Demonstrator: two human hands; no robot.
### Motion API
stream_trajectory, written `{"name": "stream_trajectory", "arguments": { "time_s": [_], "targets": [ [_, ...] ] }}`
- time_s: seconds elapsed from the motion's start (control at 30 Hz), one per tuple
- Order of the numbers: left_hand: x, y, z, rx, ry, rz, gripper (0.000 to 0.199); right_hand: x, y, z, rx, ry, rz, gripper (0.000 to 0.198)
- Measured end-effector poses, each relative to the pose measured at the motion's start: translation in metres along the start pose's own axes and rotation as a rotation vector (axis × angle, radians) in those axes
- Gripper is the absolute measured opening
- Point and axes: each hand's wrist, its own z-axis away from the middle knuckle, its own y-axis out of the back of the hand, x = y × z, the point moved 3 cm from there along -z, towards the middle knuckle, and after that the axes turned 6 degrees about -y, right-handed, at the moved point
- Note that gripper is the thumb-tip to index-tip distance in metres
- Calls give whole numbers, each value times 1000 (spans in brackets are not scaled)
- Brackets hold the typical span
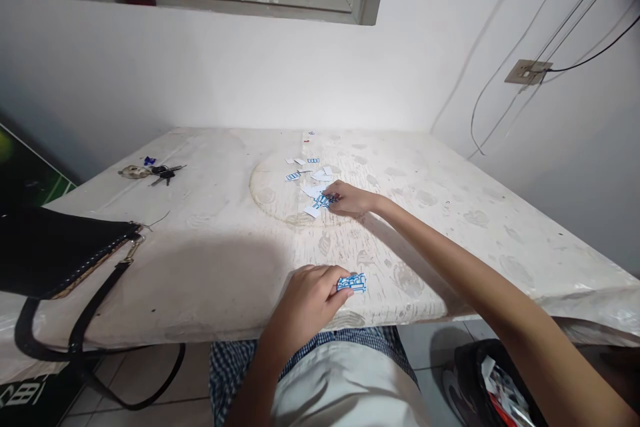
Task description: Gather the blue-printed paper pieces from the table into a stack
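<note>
Left hand [315, 288] grips card stack [354, 282] near counter [215, 180] edge; right hand [345, 197] touches loose cards [321, 201], grip unclear. Probably light, bendy; pinch edges.

- Left forearm [263, 363] angles forward, close in.
- Left hand [311, 292] is back-up, thumb and fingers pinching.
- Right arm [465, 270] reaches far forward and inward.
- Right hand [349, 199] points leftward, fingers curled.

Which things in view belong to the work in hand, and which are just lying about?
In the work:
- blue-marked stack in the left hand
- loose paper pieces by the right hand

Lying about:
- keys
- black bag
</note>
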Motion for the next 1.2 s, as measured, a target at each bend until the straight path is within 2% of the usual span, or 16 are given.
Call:
{"name": "stream_trajectory", "arguments": {
  "time_s": [0.1, 0.23, 0.33, 0.53, 0.7, 0.87, 1.03, 1.2],
  "targets": [
    [0, 0, 0, 6, 2, 7, 13, 2, 1, 1, -56, 29, -29, 27],
    [0, -1, 0, 0, 1, 12, 13, 3, -5, -1, -58, 12, -61, 33],
    [0, -1, 0, -3, -1, 23, 12, 3, -12, -1, -11, -34, -69, 40],
    [-2, -2, 1, 0, 16, 39, 13, -10, -23, 4, 143, -143, 0, 40],
    [-1, -1, 0, 0, 24, 17, 11, -19, -29, 10, 216, -182, 55, 50],
    [-2, -2, 0, 0, 28, 2, 10, -23, -32, 9, 253, -220, 87, 41],
    [-3, -3, 0, -3, 32, -11, 11, -22, -28, 6, 218, -257, 72, 31],
    [-2, -3, 0, -4, 38, -12, 13, -15, -23, 8, 195, -236, 52, 14]
  ]
}}
